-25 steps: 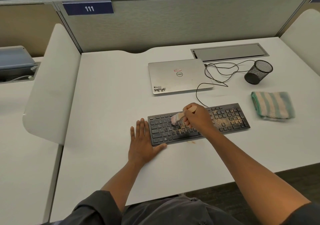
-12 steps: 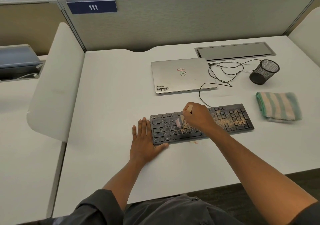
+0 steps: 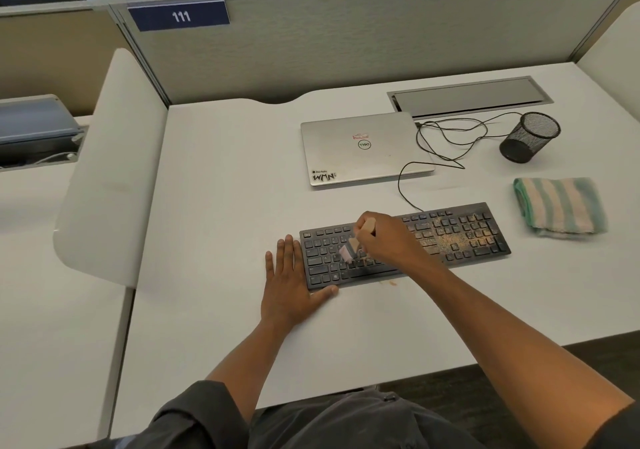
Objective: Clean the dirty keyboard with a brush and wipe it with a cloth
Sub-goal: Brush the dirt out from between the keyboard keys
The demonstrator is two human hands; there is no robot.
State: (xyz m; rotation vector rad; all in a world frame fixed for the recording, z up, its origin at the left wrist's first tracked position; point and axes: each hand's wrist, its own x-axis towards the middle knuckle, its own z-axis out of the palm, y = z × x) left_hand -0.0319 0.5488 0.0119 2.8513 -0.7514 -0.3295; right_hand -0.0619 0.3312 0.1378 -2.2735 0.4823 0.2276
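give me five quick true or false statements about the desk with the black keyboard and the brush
1. The right hand holds a small pale brush over the dusty black keyboard. True.
2. The left hand grips the striped green-and-white cloth. False: it lies flat at the keyboard's left end; the cloth sits untouched.
3. The silver laptop is open. False: closed.
4. The black mesh cup stands upright. False: it is tilted.
5. Orange-brown dust covers the keyboard's right part. True.

Black keyboard [image 3: 460,237], green-striped cloth [image 3: 561,208]
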